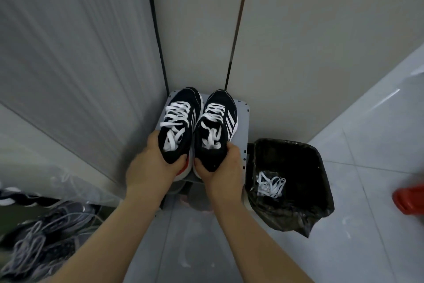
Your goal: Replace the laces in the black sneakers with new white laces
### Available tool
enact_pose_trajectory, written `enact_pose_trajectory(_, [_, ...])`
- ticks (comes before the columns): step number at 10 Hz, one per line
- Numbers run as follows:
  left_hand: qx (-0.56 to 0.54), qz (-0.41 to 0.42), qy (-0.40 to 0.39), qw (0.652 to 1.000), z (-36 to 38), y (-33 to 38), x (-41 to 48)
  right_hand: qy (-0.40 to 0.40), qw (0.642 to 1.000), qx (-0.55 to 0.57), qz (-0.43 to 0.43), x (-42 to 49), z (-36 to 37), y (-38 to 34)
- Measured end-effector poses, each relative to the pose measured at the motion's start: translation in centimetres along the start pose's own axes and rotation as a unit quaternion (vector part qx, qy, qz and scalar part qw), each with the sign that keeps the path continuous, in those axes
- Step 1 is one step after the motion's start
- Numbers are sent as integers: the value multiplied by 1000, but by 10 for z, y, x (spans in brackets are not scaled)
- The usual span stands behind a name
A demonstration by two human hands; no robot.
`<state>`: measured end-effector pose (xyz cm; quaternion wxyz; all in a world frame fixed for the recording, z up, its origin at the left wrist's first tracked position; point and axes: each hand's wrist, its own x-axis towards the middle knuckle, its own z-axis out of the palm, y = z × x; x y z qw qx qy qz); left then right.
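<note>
Head view looks down on a small grey table (243,122) pushed into a corner of the walls, with the pair of black sneakers side by side on it. The left sneaker (188,96) and right sneaker (221,98) touch along their inner sides. Both run lengthways, with toes at the far edge by the wall and heels at the near edge, towards the person. White laces (175,113) are threaded through both, and the loose ends are tucked into the openings.

Each shoe has its own hand at the heel. The left hand (149,164) has its fingers wrapped round the left heel, and the right hand (226,164) cups the right heel the same way. Neither hand is nearer than the other. The heels seem raised slightly off the near edge, though from here I cannot be sure.

Just beside the table's right edge stands a bin (298,204) lined in black, with a tangle of discarded laces (270,185) in it. The lacing looks done, so any coming move would be made along the shoes' length.
</note>
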<state>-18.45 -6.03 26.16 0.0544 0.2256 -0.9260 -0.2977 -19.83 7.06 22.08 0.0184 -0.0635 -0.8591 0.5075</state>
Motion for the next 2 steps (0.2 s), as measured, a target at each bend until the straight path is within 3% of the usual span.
enact_pose_trajectory(2, [-93,-1,-76,993,-12,-6,-9,-74,997,-3,-4,-8,-14,-3])
